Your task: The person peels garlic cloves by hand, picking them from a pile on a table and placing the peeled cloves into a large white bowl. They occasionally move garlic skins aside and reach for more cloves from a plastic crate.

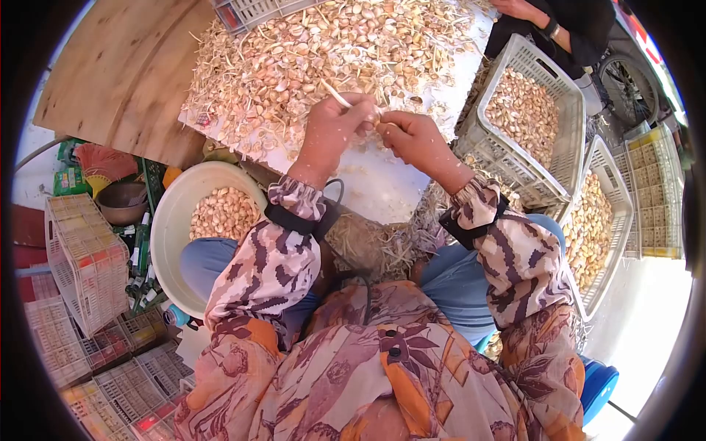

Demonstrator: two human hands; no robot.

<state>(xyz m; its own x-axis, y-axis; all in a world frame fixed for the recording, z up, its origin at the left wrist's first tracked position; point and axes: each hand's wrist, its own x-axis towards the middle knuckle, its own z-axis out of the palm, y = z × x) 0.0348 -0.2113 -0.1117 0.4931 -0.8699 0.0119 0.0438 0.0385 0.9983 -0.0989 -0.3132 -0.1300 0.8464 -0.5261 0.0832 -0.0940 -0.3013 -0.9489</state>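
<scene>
My left hand (331, 136) is closed around a pale garlic stem (336, 93), whose end sticks out above the fingers. Close beside it, my right hand (421, 145) is pinched, its fingertips meeting those of the left at the stem's lower end. Whatever lies between the fingertips is mostly covered, with only a small whitish bit showing. Both hands are just above the near edge of a wide heap of garlic cloves (294, 73), mixed with dry stalks and skins, on a white tabletop (360, 187).
A white basin (170, 266) with cloves stands by my left knee. To the right are a grey crate (491, 121) and a white crate (619, 242), both holding cloves. Stacked crates (84, 257) stand at left. Another person's hand (521, 9) shows at top right.
</scene>
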